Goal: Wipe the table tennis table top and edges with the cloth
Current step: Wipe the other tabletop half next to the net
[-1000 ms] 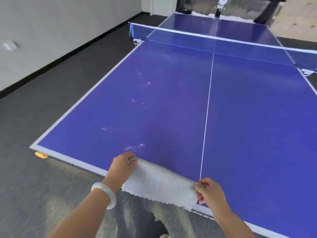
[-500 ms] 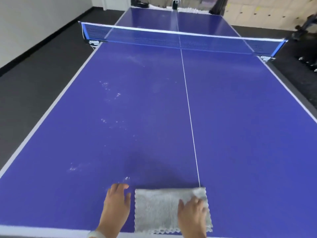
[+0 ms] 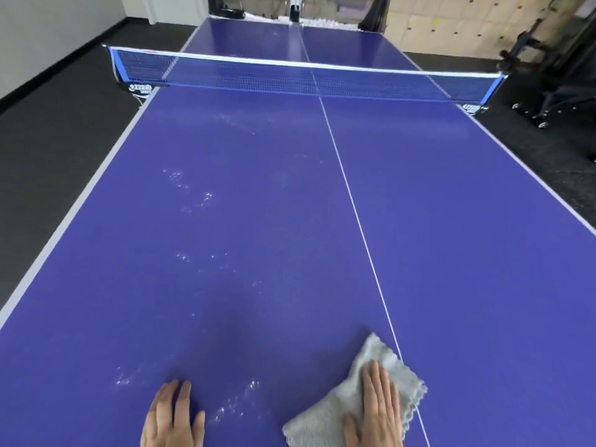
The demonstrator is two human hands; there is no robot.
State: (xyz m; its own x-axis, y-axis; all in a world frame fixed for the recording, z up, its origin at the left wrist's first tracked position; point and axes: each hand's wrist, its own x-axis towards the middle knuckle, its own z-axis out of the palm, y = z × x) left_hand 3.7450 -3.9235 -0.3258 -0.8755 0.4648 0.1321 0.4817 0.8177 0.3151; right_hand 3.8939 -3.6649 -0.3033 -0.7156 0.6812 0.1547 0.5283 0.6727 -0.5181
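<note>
The blue table tennis table (image 3: pixel 451 221) fills the view, with a white centre line and white edge lines. A grey cloth (image 3: pixel 329 417) lies on it near the bottom, just left of the centre line. My right hand (image 3: pixel 375 411) presses flat on the cloth with straight fingers. My left hand (image 3: pixel 172 417) rests flat on the bare table top to the left, apart from the cloth. Whitish droplet or dust marks (image 3: pixel 238 404) sit between my hands, and more marks (image 3: pixel 193 191) spread up the left half.
The net (image 3: pixel 303 77) spans the table across the middle. Dark floor (image 3: pixel 48 150) runs along the left side beside a white wall. Black wheeled equipment (image 3: pixel 554 75) stands off the right side near the net post.
The cloth went from held in the air by both hands to lying on the table. My left hand let go and lies on the table; my right hand pushed the cloth rightward toward the centre line.
</note>
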